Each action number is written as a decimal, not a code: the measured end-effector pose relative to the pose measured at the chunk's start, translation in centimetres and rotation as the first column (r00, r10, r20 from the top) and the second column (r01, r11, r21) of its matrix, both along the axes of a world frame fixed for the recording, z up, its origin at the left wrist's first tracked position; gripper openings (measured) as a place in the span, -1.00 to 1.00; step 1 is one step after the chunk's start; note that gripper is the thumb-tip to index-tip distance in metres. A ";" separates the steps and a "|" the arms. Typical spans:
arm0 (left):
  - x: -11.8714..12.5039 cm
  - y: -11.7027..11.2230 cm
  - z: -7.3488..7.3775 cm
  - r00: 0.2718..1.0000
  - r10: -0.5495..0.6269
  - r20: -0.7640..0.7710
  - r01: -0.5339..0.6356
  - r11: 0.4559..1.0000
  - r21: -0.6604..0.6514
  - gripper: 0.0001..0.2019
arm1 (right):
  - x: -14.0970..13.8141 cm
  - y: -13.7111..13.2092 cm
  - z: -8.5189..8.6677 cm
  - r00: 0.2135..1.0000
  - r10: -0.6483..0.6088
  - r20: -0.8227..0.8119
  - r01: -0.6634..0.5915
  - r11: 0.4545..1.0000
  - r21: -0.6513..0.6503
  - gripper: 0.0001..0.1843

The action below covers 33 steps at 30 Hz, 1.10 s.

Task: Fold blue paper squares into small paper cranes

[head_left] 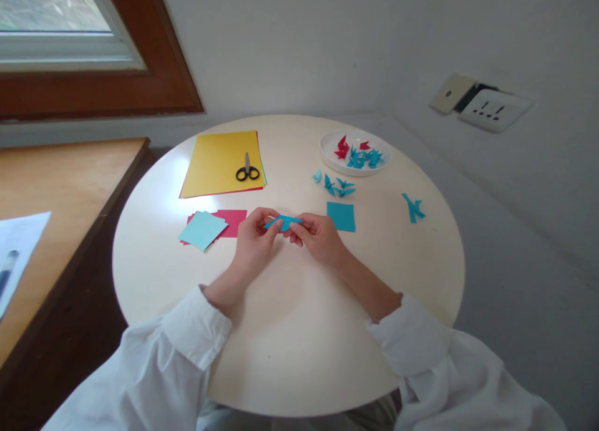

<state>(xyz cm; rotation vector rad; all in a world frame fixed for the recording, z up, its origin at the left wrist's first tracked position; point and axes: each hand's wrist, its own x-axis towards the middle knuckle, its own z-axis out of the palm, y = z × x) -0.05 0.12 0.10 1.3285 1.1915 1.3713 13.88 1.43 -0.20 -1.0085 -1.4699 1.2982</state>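
Between my two hands, above the middle of the round table, is a small piece of folded blue paper (286, 221). My left hand (256, 236) pinches its left end, thumb on top. The right end sits in the closed fingers of my right hand (319, 236). Left of my left hand lie pink paper squares (236, 224) with a light blue square (204, 229) on top. A blue paper square (341, 216) rests just right of my right hand. Beyond it stand several small blue paper cranes (337, 186) and a paler folded piece (317, 176).
A white plate (322, 151) at the back right holds red and blue folded cranes. Scissors (247, 168) lie on yellow sheets (218, 159) at the back left. Blue paper strips (413, 208) are near the right edge of the round table (299, 356). A wooden desk (70, 181) stands left.
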 end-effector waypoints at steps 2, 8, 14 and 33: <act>-0.1 0.1 -0.1 1.000 -0.002 0.008 0.002 1.000 0.004 -0.86 | 0.1 0.0 0.2 1.000 0.015 0.004 -0.015 1.000 0.012 -0.63; 0.2 0.0 -0.2 1.000 -0.004 0.019 0.004 1.000 -0.027 -0.83 | -0.2 -0.2 0.3 0.998 -0.060 0.018 0.060 0.998 0.023 -0.55; 0.6 -0.2 -0.2 0.996 -0.050 0.080 0.056 0.995 -0.080 -0.75 | -0.4 0.0 -0.2 0.969 -0.194 0.154 0.169 0.972 0.161 -0.57; 0.4 -0.5 0.2 0.975 -0.216 -0.046 0.210 0.971 -0.113 -0.65 | -0.6 -0.4 0.0 0.995 -0.103 0.002 0.103 0.994 0.040 -0.50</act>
